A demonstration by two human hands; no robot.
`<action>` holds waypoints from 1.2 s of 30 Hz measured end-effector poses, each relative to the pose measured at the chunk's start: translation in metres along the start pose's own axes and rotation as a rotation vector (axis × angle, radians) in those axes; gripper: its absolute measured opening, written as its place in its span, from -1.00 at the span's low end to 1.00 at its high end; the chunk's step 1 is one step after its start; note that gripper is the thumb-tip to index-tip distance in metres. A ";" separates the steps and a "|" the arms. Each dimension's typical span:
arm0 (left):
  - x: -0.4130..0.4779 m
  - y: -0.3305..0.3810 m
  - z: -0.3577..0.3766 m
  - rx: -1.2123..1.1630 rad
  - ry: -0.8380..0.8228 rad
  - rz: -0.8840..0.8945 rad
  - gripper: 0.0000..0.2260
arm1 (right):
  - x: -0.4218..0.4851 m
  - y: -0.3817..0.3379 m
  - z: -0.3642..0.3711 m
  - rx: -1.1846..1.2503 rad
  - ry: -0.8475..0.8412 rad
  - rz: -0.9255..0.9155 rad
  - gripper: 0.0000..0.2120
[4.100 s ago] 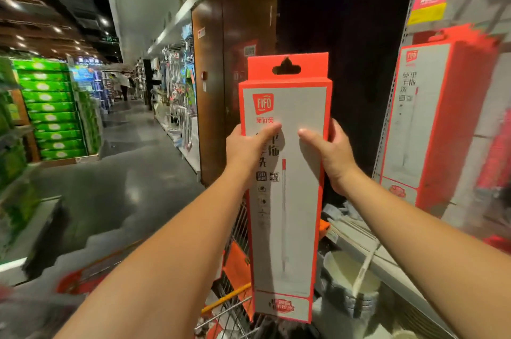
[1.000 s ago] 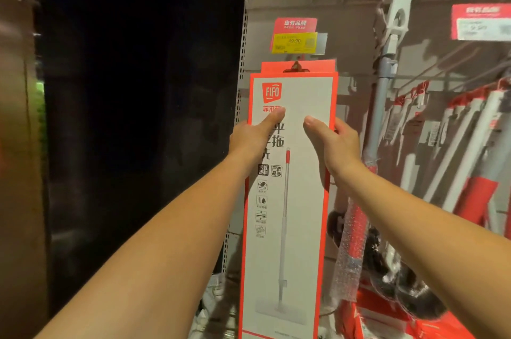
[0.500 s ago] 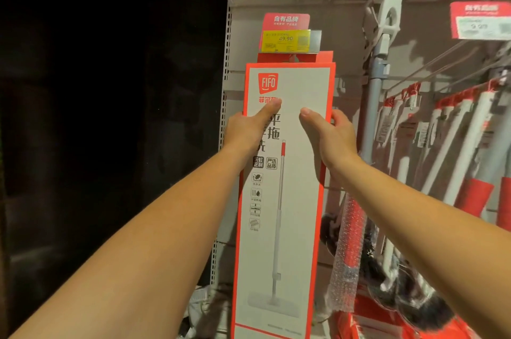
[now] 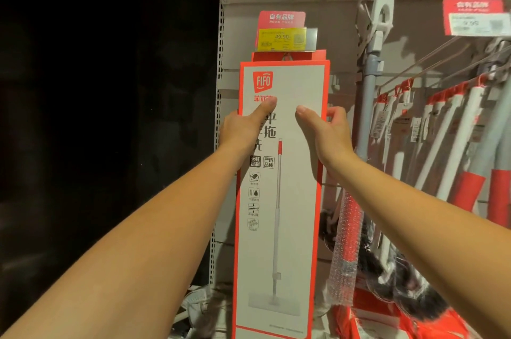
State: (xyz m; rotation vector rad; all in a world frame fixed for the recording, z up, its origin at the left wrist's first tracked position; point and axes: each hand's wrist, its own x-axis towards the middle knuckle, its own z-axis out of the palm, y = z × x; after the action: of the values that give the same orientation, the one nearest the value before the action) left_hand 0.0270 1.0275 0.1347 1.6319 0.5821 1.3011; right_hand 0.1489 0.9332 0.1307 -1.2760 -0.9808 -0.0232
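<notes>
A tall white and red mop box [image 4: 279,200] stands upright against a grey pegboard panel [image 4: 340,106], its red hang tab right under a yellow price tag [image 4: 282,39]. My left hand [image 4: 243,128] grips the box's left edge, thumb lying across the white front. My right hand [image 4: 326,131] grips the right edge the same way, with its fingers behind the box.
To the right hang a grey-handled mop [image 4: 370,89], a bubble-wrapped red tool [image 4: 345,244] and a row of white and red mop handles [image 4: 453,145] on metal hooks. A second price label [image 4: 478,20] sits top right. The left side is a dark wall.
I turned from the aisle and cart toward the pegboard with the box held in both hands. In the last second the box rose slightly, its tab closing on the price tag.
</notes>
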 end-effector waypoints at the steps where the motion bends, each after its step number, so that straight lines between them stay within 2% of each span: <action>1: -0.002 0.001 0.000 0.001 0.003 -0.004 -0.57 | 0.000 -0.002 0.000 0.006 -0.001 0.004 -0.41; 4: -0.005 0.008 -0.003 -0.020 0.006 -0.012 -0.56 | -0.001 -0.011 -0.001 0.041 -0.007 0.002 -0.41; 8: -0.011 0.013 -0.005 -0.001 0.008 0.010 -0.52 | -0.008 -0.015 -0.004 0.097 0.014 -0.023 -0.54; 12: -0.025 0.010 -0.003 0.011 -0.035 0.015 -0.51 | -0.024 -0.010 -0.010 0.102 0.024 -0.002 -0.50; 17: -0.045 0.007 0.009 -0.003 -0.109 0.003 -0.36 | -0.045 -0.003 -0.031 0.111 0.067 0.033 -0.43; 19: -0.052 0.007 0.020 -0.011 -0.126 0.002 -0.43 | -0.053 -0.001 -0.045 0.095 0.084 0.043 -0.43; 22: -0.069 0.009 0.040 -0.027 -0.141 0.019 -0.71 | -0.065 0.001 -0.071 0.090 0.126 0.048 -0.51; 26: -0.098 0.020 0.076 -0.031 -0.143 0.030 -0.66 | -0.080 -0.003 -0.116 0.118 0.181 0.046 -0.56; 30: -0.136 0.037 0.121 -0.062 -0.188 0.012 -0.73 | -0.099 -0.009 -0.174 0.158 0.226 0.047 -0.62; 36: -0.198 0.049 0.196 -0.090 -0.232 -0.012 -0.81 | -0.130 -0.008 -0.268 0.087 0.251 0.067 -0.50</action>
State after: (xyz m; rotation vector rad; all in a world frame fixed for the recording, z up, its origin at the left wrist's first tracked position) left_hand 0.1359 0.7724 0.0820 1.6729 0.3863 1.0943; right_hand 0.2253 0.6522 0.0664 -1.1927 -0.7154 -0.0858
